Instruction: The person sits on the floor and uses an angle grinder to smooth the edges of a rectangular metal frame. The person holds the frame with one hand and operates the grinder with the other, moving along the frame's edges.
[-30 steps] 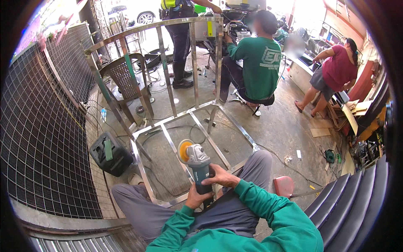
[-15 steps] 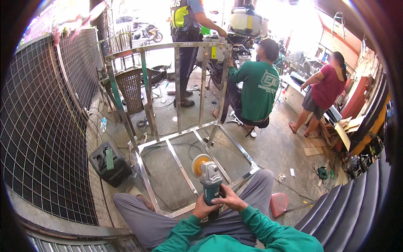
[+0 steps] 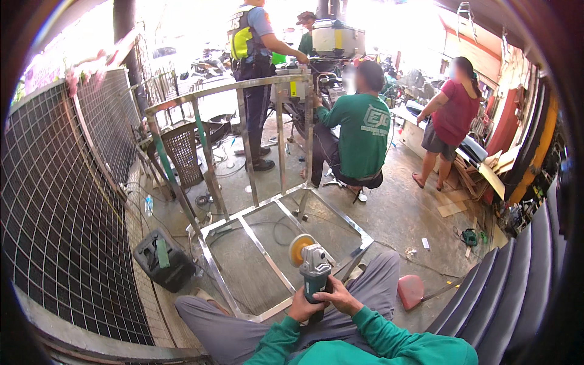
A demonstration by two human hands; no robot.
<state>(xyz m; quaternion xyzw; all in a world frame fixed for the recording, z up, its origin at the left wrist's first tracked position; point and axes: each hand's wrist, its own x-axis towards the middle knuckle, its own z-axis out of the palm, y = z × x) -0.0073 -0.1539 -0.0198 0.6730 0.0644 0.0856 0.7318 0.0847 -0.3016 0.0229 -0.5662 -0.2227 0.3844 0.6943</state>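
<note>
An angle grinder (image 3: 315,271) with a dark green body and grey metal head is held upright between my hands, over my lap. Its round yellow-orange disc (image 3: 300,249) faces up and to the left. My left hand (image 3: 302,305) wraps the lower body from the left. On the other side, my right hand (image 3: 338,296) closes around the body, with the thumb across its front. Just beyond the disc lies a shiny metal frame (image 3: 260,241), its seat-like part flat with crossbars and an upright barred back rising at the far side.
A black plastic case (image 3: 163,258) sits left of the frame, by a wire-mesh panel (image 3: 67,201). A person in green (image 3: 363,140) crouches beyond, near a motorcycle. Two other people stand farther off. A ribbed dark seat (image 3: 505,292) lies at right; a red stool top (image 3: 410,291) stands nearer.
My view has shifted, and the grinder sits slightly farther right and lower in it. Both hands keep their grip. Another person in a cap shows behind the motorcycle box.
</note>
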